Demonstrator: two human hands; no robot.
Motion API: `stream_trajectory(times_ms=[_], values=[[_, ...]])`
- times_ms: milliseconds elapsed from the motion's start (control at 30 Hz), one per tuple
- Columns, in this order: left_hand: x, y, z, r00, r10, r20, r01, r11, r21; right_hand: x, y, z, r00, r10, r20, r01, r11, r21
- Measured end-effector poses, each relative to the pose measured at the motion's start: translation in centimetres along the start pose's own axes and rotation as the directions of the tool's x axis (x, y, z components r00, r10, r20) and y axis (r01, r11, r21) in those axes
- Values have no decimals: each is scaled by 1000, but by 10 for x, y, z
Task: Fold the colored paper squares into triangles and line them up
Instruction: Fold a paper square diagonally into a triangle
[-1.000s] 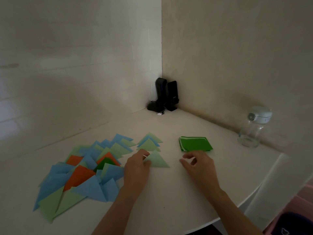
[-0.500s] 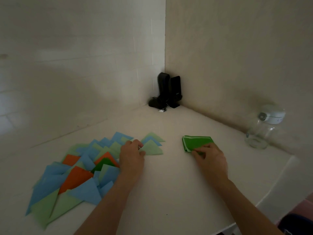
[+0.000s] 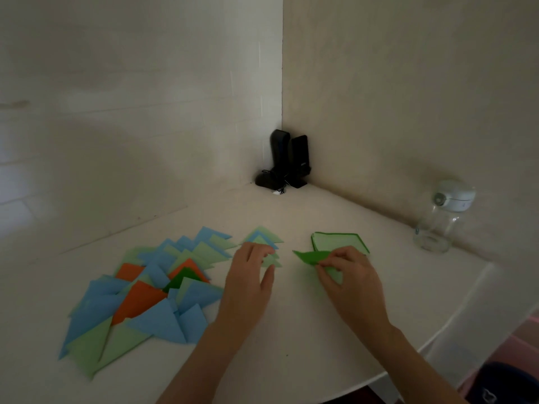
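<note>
- A spread of folded triangles (image 3: 151, 293) in blue, pale green, orange and one dark green lies on the left of the white counter (image 3: 291, 345), overlapping so much that many edges are hidden under neighbours.
- Just right of that spread, a small stack of pale green and blue triangles (image 3: 262, 237) sits near the counter's middle; its near part is covered by the left hand.
- The left hand (image 3: 248, 284) hovers palm down over that stack, fingers (image 3: 264, 252) loosely spread and fairly straight, thumb out to the side. It grips nothing; whether the fingertips touch the paper cannot be told.
- The right hand (image 3: 350, 281) pinches a green sheet (image 3: 310, 257) between thumb and curled fingers, narrow around the paper. The sheet is lifted or bent, its dark green point sticking out to the left, a paler part showing beneath the hand; the rest is hidden by the knuckles.
- Behind the right hand lies a pile of green squares (image 3: 338, 242), its near edge cut off by the hand.
- In the far corner stand two black upright objects (image 3: 287, 161), too dark to identify.
- At the right, a clear jar (image 3: 437, 225) with a pale lid stands by the wall, blurred.
</note>
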State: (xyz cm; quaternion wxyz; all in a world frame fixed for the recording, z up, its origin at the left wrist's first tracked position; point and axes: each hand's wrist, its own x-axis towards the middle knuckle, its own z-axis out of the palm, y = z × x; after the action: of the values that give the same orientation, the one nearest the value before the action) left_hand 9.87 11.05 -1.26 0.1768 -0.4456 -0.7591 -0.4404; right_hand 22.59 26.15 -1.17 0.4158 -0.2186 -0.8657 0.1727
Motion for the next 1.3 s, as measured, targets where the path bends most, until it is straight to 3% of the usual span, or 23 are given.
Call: stream_trajectory(times_ms=[233, 367, 600, 767, 933, 1067, 1300], values=[[-36, -1, -7, 974, 63, 218, -58, 998, -29, -31, -21, 10, 982, -91, 166, 84, 995, 48], [-46, -9, -6, 967, 95, 236, -100, 995, 8, -40, -19, 15, 965, -71, 253, 73, 997, 1], [-48, -3, 4, 983, -59, 174, 49, 997, 60, -38, -20, 18, 910, 75, 408, -86, 996, 8], [-44, 2, 13, 961, -231, 149, 221, 972, 81, -33, -20, 19, 900, 124, 417, -149, 988, 28], [-40, 10, 16, 932, -314, 179, 283, 942, 178, -36, -23, 20, 917, 136, 375, -148, 989, 4], [-41, 9, 17, 933, -322, 164, 292, 939, 180, -38, -20, 22, 931, 124, 343, -138, 990, 15], [-40, -4, 15, 934, -300, 197, 297, 954, 43, -33, -17, 21, 897, 148, 417, -178, 983, 33]])
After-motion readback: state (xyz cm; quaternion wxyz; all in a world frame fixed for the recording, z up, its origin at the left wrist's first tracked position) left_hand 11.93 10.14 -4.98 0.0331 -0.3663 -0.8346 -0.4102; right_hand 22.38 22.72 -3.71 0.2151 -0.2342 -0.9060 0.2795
